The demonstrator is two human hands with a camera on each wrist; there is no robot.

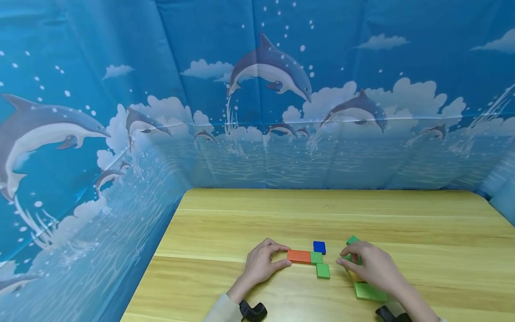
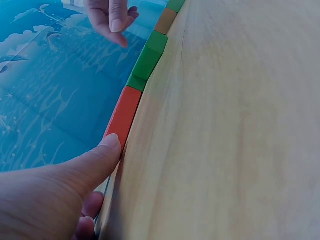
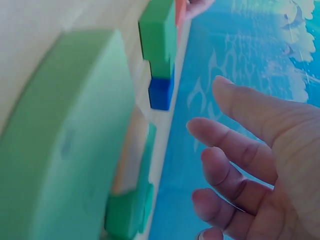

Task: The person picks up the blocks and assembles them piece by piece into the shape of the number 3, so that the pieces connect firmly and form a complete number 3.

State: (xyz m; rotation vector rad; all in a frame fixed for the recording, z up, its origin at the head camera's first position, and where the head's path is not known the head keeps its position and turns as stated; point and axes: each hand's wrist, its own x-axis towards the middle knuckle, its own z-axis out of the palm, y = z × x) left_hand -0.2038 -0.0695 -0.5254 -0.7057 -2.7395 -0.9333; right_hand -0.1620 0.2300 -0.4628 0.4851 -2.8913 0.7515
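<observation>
With thumb and index finger, my left hand (image 1: 261, 263) pinches the left end of a flat orange-red block (image 1: 299, 256). A small green square block (image 1: 316, 257) touches that block's right end. Another green square (image 1: 323, 271) sits just in front of it, and a blue square block (image 1: 319, 247) lies behind. My right hand (image 3: 255, 155) hovers above the blocks on the right, fingers loosely bent and nothing between them. Beneath and around it lie a long green block (image 1: 370, 292), a wood-coloured block (image 3: 131, 150) and other green pieces (image 1: 352, 240), partly hidden by the hand.
All the blocks lie on a wood-grain table (image 1: 225, 219). A blue curtain (image 1: 342, 156) printed with dolphins hangs behind the table and along its left side. Each wrist wears a black band (image 1: 253, 311).
</observation>
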